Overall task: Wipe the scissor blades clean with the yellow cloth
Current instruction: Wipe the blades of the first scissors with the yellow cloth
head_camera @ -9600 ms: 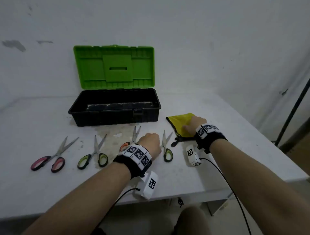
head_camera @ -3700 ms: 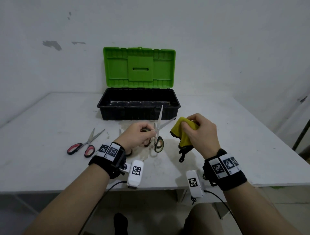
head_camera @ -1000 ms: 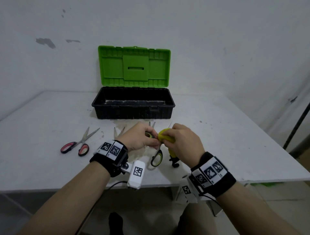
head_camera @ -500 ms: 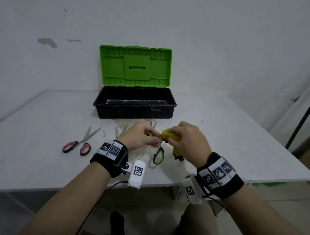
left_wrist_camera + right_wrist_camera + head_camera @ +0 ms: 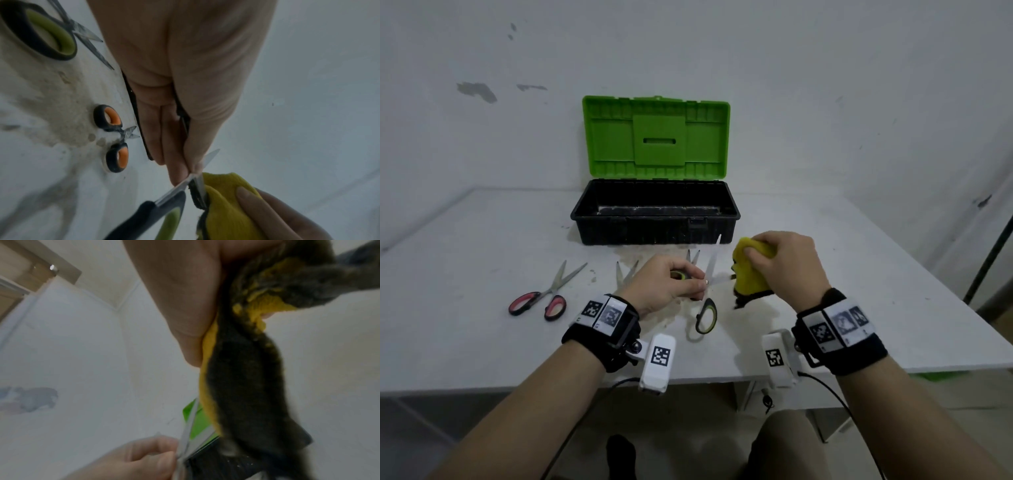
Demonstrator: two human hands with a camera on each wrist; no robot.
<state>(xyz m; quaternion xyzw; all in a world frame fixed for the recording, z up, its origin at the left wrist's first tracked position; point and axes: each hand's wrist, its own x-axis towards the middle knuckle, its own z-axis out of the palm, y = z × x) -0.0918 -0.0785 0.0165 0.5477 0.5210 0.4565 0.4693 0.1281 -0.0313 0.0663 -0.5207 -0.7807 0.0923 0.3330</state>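
My left hand (image 5: 697,286) pinches a pair of green-and-black scissors (image 5: 705,317) near the pivot and holds them above the table, blades spread. One blade (image 5: 714,260) points up. The other runs right into the yellow cloth (image 5: 748,270), which my right hand (image 5: 755,255) grips in a bunch around it. The left wrist view has my fingertips (image 5: 180,175) on the pivot, with the cloth (image 5: 224,203) folded over the blade (image 5: 200,191). From the right wrist, the cloth's dark underside (image 5: 236,386) hangs down beside the free blade (image 5: 189,423).
An open toolbox stands behind, with a black base (image 5: 654,212) and an upright green lid (image 5: 655,133). Red-handled scissors (image 5: 541,298) lie at the left. Orange-handled scissors (image 5: 115,138) and another green pair (image 5: 47,32) lie under my left hand on a dirty patch. The table's front edge (image 5: 517,383) is close.
My right hand has drawn the cloth rightward along the blade, away from the pivot. The upward blade now stands free. My left hand stays where it was.
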